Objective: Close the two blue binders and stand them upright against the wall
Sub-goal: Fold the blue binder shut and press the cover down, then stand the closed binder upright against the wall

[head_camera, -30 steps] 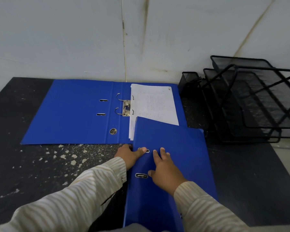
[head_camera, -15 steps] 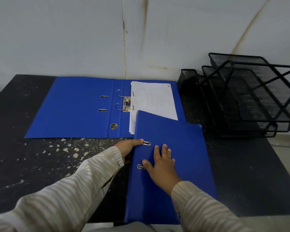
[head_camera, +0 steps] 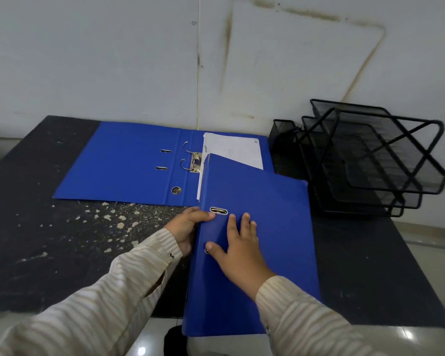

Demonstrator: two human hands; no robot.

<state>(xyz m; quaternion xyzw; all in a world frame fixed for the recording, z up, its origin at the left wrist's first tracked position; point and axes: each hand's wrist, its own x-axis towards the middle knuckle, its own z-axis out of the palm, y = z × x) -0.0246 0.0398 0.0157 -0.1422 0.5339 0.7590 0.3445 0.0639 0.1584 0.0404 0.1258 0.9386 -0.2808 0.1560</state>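
- Little has shifted over the last second: both hands stay on the closed binder [head_camera: 267,227], and the right hand [head_camera: 242,250] now covers the lower slot with its thumb.
- Head view: the left hand [head_camera: 188,227] grips the spine edge, thumb on the cover; the right hand lies flat with fingers spread, pressing and clasping nothing.
- This binder lies at the near edge of the worktop [head_camera: 49,253] and overhangs it. Its far corner overlaps the papers [head_camera: 234,150] of the open binder [head_camera: 118,163], which lies flat along the far edge by the wall [head_camera: 113,60].
- Best done by keeping the cover pressed and lifting by the spine, clear of the papers.
- It looks plain blue and stiff, with metal-rimmed slots.
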